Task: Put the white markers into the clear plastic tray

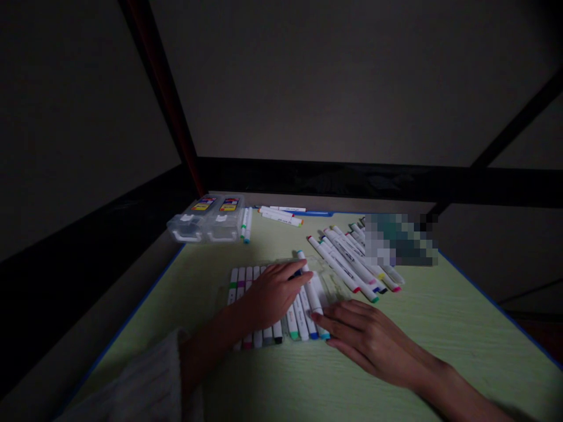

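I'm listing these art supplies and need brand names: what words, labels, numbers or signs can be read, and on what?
No text reads clearly.
Coloured labels on the clear cases: too small and blurred.
Row of markers by the hands: faint print, too blurred.
Loose pile of markers: dark print, too small.
Far markers: dark lettering, too blurred.

The pale green bench (444, 305) bears a clear marker tray (333, 285); behind its left end, two plastic cases (224, 220) beside paired markers (248, 224); straight behind, a few markers (281, 220); behind its right, a marker heap (346, 253).
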Demonstrator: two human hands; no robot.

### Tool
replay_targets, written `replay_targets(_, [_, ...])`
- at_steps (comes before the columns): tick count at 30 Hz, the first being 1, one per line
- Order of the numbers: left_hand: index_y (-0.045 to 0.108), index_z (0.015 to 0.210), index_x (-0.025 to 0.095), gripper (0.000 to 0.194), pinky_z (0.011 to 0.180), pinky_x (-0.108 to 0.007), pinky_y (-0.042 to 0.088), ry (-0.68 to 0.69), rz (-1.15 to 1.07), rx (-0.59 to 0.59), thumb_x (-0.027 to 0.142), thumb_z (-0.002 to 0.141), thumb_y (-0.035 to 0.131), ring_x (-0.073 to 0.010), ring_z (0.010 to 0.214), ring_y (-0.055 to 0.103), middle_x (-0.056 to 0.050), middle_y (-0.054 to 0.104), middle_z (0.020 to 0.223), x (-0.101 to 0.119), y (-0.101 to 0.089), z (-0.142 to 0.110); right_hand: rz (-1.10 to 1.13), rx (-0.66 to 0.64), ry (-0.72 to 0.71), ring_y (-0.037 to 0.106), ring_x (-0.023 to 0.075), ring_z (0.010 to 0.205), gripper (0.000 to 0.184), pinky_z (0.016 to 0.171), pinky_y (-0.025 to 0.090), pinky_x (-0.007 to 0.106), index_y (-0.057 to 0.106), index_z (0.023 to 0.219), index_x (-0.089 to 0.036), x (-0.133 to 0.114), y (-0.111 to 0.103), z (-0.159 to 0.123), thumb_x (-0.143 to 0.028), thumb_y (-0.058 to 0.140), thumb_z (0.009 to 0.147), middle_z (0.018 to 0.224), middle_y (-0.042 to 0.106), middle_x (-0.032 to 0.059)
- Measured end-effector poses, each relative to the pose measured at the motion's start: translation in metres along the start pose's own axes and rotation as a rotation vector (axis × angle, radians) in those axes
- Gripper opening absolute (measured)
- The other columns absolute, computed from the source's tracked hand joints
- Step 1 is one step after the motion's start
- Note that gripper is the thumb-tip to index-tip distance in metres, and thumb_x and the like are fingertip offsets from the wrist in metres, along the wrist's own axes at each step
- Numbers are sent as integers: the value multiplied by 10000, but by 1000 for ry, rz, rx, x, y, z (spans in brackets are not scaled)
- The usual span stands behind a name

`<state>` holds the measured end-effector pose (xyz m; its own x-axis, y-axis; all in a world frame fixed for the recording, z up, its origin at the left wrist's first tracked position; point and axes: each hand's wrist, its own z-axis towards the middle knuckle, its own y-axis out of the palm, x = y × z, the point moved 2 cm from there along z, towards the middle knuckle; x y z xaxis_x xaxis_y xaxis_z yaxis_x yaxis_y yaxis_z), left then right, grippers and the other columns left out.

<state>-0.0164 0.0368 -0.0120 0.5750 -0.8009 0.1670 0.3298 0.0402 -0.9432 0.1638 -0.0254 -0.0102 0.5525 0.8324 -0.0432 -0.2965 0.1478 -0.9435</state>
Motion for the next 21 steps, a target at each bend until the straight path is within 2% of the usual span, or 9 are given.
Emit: replay_targets(21, [468,1206,180,359,952,-360,395,-16,48,-24,151,855,395,-201,1156,450,-86,421,1328,3,-1,1,-53,10,1,564,176,760,329,709,450,331,536,1128,-135,-1,-1,1,-280,334,913,837,622,67])
